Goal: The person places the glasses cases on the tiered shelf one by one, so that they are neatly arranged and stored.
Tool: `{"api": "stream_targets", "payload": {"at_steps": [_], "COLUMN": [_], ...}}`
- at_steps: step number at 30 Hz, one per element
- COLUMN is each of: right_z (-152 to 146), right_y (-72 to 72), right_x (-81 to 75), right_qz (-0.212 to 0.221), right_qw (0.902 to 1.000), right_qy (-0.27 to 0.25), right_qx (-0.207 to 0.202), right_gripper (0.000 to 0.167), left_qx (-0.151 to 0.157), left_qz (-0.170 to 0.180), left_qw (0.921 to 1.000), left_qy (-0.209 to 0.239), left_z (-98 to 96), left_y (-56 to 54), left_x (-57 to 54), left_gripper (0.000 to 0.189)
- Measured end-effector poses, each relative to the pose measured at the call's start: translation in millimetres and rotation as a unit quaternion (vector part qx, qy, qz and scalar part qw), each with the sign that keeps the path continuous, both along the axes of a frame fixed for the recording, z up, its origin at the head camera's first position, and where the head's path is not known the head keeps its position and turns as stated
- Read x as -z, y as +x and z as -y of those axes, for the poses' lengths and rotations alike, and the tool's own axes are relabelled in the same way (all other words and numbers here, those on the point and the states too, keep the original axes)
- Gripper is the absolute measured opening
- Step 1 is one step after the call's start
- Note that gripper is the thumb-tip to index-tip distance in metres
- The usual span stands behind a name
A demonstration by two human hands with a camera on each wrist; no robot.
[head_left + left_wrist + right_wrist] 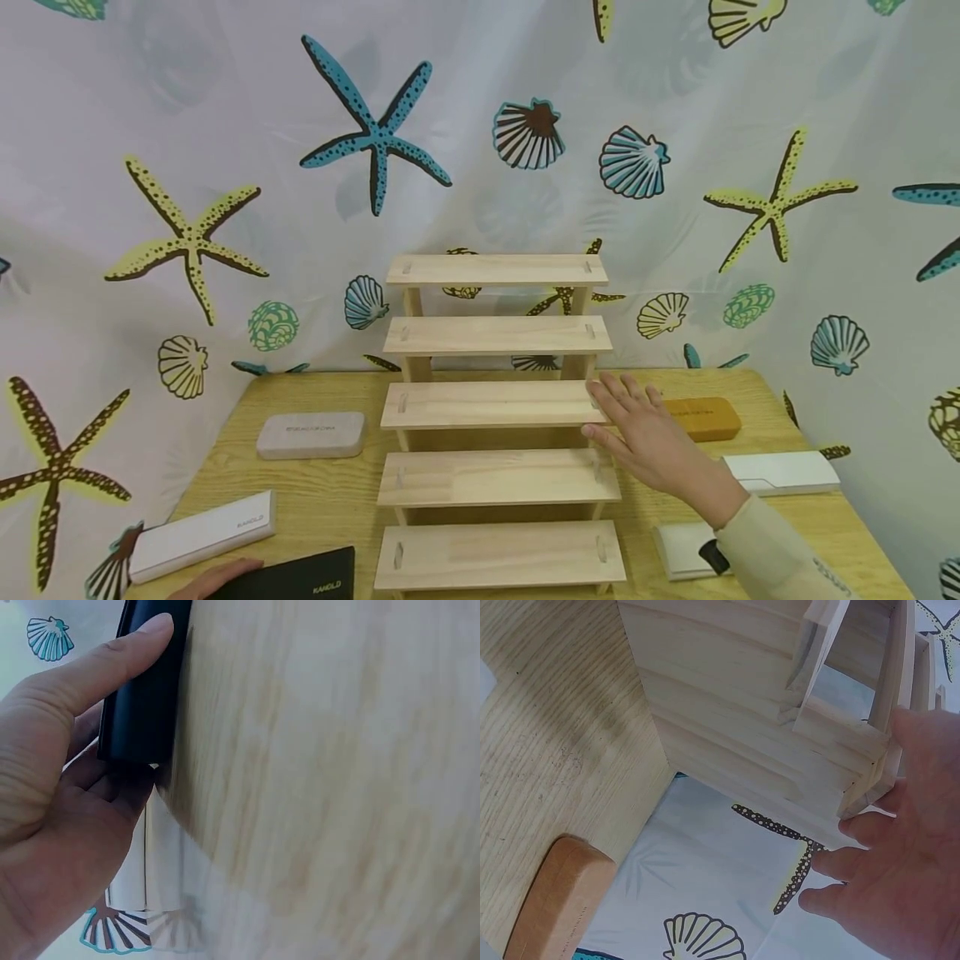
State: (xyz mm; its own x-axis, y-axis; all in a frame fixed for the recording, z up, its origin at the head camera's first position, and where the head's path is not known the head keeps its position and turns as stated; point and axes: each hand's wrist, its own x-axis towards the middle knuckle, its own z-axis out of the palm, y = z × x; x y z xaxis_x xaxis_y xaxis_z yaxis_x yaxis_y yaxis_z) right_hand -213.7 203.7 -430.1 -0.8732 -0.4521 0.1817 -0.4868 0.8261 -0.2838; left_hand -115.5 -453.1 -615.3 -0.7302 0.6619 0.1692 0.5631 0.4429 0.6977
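Note:
A pale wooden rack of several stepped shelves [498, 404] stands in the middle of the table. My right hand [651, 437] is at the right end of its middle shelf, fingers extended. In the right wrist view this hand [892, 870] touches the end of a board [870, 787] with its fingers spread. At the lower left, my left hand [217, 579] grips a black box [300, 577] marked KANOLD. The left wrist view shows that hand's thumb lying along the black box [146, 697], with the other fingers beneath it.
A white box [202, 536] and a grey case [311, 435] lie on the table [300, 492] left of the rack. To the right are an orange-brown case [708, 419], a white box [783, 472] and a pale box [678, 554] partly behind the sleeve. A patterned curtain [480, 217] hangs behind.

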Motion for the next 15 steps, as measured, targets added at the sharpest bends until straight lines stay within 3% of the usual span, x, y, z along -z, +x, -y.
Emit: {"api": "stream_targets", "payload": {"at_steps": [3,4,9,12,15], "right_z": [-1,-1,-1,0,1], "right_y": [0.5,0.6,1.1,1.0,1.1], "right_x": [0.4,0.4,-0.4,-0.7,-0.5], "right_qz": [0.003,0.004,0.009,0.007,0.003], "right_qw": [1.0000,1.0000,1.0000,1.0000,1.0000], "right_qy": [-0.002,-0.002,-0.005,-0.003,-0.001], "right_qx": [0.000,0.000,-0.001,-0.001,-0.001], "right_gripper": [0.072,0.072,0.073,0.073,0.073], "left_qx": [-0.039,-0.036,0.002,0.045,0.027], "left_qz": [0.049,0.071,0.104,0.108,0.076], "left_qw": [0.9979,0.9968,0.9940,0.9913,0.9963], "left_qy": [-0.014,-0.008,0.035,0.059,0.028], "left_z": [-9.6,-9.0,2.0,8.0,12.2], "left_y": [17.6,17.3,9.6,-0.6,-9.2], "left_x": [-18.9,-21.7,-17.9,-16.3,-21.5], "left_gripper": [0.072,0.071,0.079,0.084,0.073]}}
